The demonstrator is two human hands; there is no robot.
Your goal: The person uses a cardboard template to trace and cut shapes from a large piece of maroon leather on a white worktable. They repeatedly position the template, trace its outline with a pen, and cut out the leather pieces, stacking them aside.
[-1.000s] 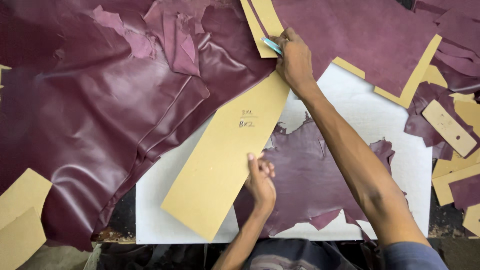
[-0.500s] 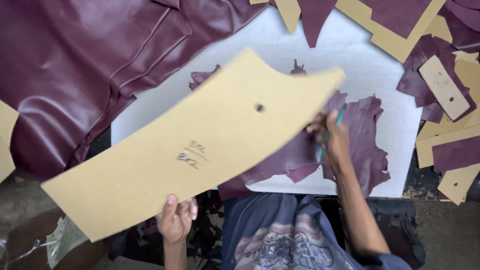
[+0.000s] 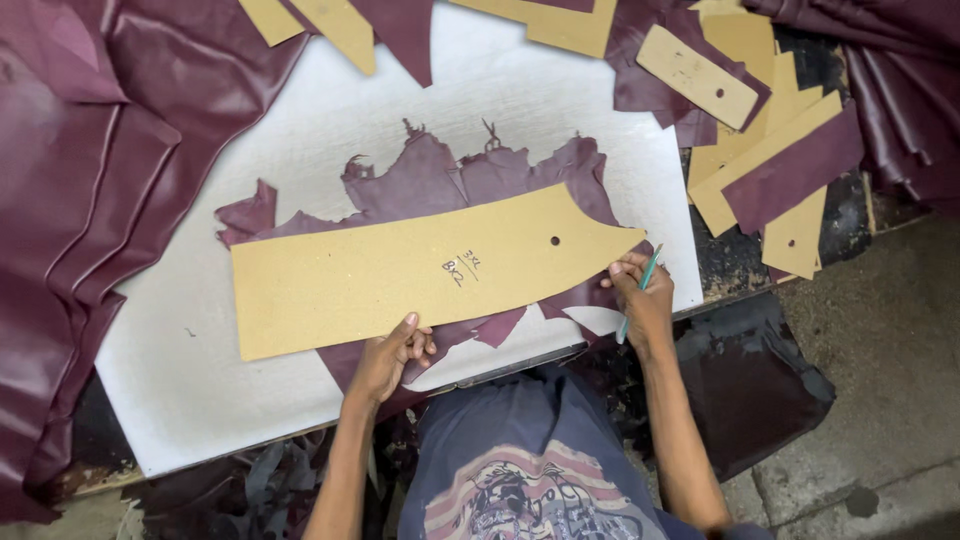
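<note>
A long tan cardboard pattern (image 3: 420,268) with a small round hole lies flat across a ragged maroon leather piece (image 3: 470,180) on the white cutting board (image 3: 300,140). My left hand (image 3: 388,358) presses on the pattern's near edge with its fingers on the card. At the pattern's pointed right end, my right hand (image 3: 640,300) touches the card while gripping a thin teal pen-like tool (image 3: 637,292), which points up and to the right.
A large maroon hide (image 3: 90,180) is heaped on the left. Several more tan card patterns (image 3: 760,160) and maroon offcuts lie at the top and right of the board. A dark bench edge and concrete floor (image 3: 890,380) lie to the right.
The pattern was lifted off the board in my left hand, then laid flat on the small leather piece. My right hand came down from the far side to the pattern's right end.
</note>
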